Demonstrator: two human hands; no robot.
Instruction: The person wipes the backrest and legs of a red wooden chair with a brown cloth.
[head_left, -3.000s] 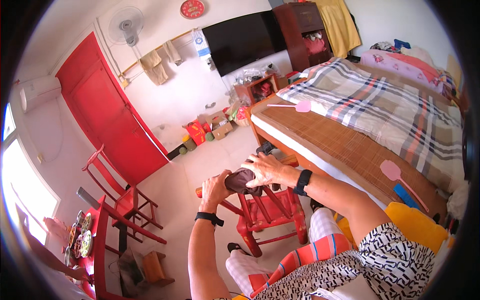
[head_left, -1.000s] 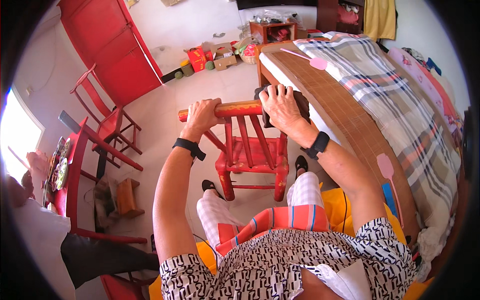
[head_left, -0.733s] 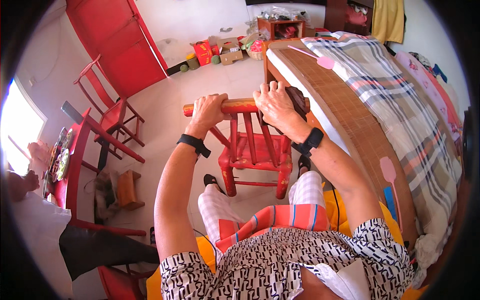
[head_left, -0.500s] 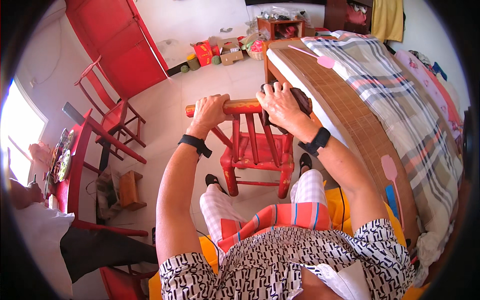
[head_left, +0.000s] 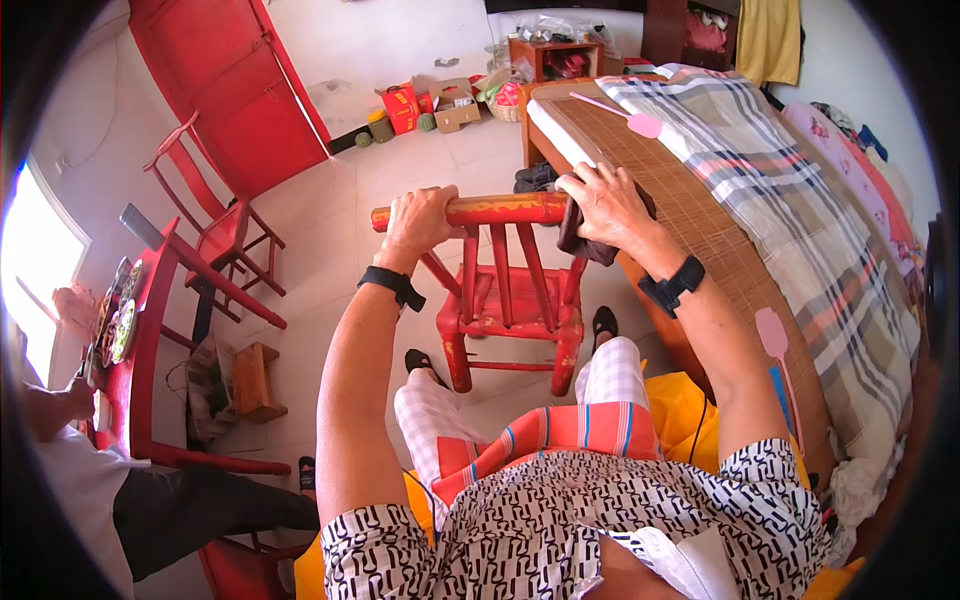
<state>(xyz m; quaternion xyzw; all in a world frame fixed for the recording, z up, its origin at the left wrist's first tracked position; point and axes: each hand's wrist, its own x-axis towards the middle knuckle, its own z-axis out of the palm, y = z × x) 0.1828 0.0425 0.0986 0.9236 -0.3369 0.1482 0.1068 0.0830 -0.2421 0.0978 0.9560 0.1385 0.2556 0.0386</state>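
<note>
Between my feet stands a small red wooden chair [head_left: 505, 297] with worn paint, its top rail [head_left: 505, 208] toward the far side. Near the rail's left end, my left hand [head_left: 418, 225] is closed around it. My right hand [head_left: 607, 205] is at the rail's right end, fingers bent over a dark brown cloth [head_left: 575, 232] that covers that end. Part of the cloth hangs below the hand, and the rail's right tip is hidden beneath it.
At right is a bed [head_left: 665, 190] with a bamboo mat, a plaid quilt [head_left: 770, 160] and pink fly swatters [head_left: 644, 125]. A person [head_left: 75, 490] sits at a red table [head_left: 145, 350] on the left. Beyond it are a red chair [head_left: 222, 235] and a wooden stool [head_left: 258, 382].
My right hand has slid to the right with the brown cloth, uncovering more of the chair's top rail. My left hand keeps its hold. At the table, the other person's hand has shifted.
</note>
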